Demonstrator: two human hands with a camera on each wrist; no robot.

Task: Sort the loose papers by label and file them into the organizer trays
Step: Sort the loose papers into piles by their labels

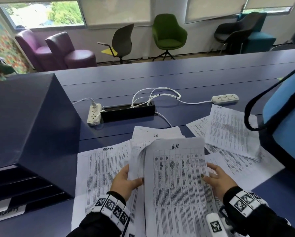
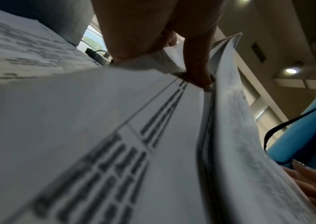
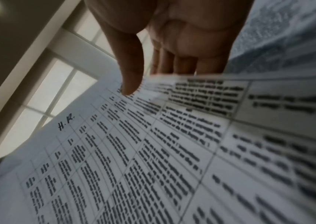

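Right now both hands hold paper at the bottom centre of the head view. The right hand point(image 1: 219, 178) pinches the edge of the H.R. sheet point(image 1: 176, 182), thumb on the printed face & fingers behind it, sheet lifted & tilted off the desk. The left hand point(image 1: 126, 181) grips a thin stack of sheets point(image 1: 136, 161) just beside it, thumb across the front; the two bundles overlap at centre. In the right wrist view the thumb point(image 3: 132, 72) presses the table grid below the handwritten "H.R." label.

Under them, lower left of centre, lies the ADMIN sheet point(image 1: 100, 168) flat on the blue desk point(image 1: 177, 74). More H.R. papers point(image 1: 229, 130) are spread at centre right, overlapping each other. The dark organizer w/ trays point(image 1: 28, 134) fills the left side; a labelled tray front shows at bottom left, text not legible.

Two white power strips point(image 1: 93, 113) & cables sit mid-frame by a black cable box point(image 1: 128, 112). A blue bag point(image 1: 287, 127) is at the right edge.
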